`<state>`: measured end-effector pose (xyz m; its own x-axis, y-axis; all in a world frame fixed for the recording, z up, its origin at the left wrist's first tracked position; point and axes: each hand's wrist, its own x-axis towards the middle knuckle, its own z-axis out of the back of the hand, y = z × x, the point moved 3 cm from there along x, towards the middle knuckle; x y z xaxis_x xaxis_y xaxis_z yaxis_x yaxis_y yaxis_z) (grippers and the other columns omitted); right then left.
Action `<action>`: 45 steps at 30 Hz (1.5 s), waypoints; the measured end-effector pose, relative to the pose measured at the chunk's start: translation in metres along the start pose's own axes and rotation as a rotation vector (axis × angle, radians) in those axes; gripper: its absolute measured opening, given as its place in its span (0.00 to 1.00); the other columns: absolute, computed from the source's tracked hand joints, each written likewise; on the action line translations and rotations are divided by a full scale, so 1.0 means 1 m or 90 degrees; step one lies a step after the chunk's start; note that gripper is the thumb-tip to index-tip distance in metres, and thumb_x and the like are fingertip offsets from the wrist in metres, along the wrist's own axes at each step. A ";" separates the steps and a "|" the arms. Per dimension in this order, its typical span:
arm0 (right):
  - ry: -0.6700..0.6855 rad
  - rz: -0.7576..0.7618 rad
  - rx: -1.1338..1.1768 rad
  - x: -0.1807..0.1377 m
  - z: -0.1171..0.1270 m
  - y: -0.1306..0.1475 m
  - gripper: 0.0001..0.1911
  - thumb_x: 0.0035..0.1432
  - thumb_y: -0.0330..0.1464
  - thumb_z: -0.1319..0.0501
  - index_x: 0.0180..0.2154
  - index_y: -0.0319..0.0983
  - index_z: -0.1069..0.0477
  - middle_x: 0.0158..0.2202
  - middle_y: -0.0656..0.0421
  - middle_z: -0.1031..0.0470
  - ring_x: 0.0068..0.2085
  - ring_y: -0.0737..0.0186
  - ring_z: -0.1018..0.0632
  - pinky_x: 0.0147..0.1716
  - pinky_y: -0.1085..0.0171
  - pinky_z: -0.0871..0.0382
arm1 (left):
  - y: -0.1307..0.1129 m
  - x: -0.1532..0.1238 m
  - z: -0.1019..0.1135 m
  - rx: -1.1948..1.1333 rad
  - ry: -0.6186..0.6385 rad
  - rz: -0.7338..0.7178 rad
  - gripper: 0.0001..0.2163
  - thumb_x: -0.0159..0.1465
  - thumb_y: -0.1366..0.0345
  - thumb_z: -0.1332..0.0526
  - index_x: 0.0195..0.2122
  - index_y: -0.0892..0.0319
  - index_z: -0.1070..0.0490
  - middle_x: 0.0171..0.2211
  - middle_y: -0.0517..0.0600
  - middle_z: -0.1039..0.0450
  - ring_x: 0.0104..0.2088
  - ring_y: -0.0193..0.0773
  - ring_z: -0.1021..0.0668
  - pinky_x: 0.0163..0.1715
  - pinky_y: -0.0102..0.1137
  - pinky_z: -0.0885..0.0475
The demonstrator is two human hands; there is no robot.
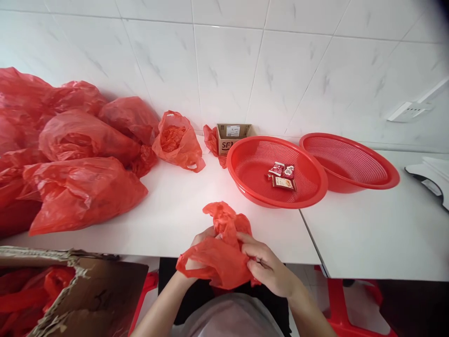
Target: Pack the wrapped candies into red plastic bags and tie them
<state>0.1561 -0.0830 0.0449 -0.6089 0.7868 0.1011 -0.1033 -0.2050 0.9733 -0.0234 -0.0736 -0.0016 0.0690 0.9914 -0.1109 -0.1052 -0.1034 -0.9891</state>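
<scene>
A crumpled red plastic bag (228,260) is between my two hands at the table's front edge, above my lap. My left hand (203,236) holds it from the left, and the bag hides most of its fingers. One loop of the bag lies across my left wrist. On the right side, my right hand (266,264) has its fingers closed on the bag's film. Beyond the bag stands a red perforated basket (245,164) with several small wrapped packets (283,182) in it.
A second red basket (351,182) overlaps the first on the right. Against the wall are a small cardboard box (226,145) and an upright red bag (185,150). Filled red bags (87,192) pile up at left. A large carton (101,290) holding red bags is at lower left.
</scene>
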 end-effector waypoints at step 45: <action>-0.027 -0.332 -0.455 0.004 0.054 -0.022 0.16 0.63 0.37 0.47 0.48 0.43 0.26 0.38 0.56 0.20 0.39 0.53 0.20 0.38 0.58 0.30 | 0.008 0.018 0.086 -0.270 -0.234 0.092 0.15 0.57 0.53 0.41 0.32 0.60 0.27 0.38 0.55 0.23 0.41 0.46 0.22 0.44 0.42 0.27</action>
<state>0.1985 -0.0445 0.0350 -0.3190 0.8997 -0.2978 -0.8349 -0.1181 0.5375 -0.1080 -0.0501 -0.0036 -0.2738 0.9196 -0.2818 0.3247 -0.1874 -0.9271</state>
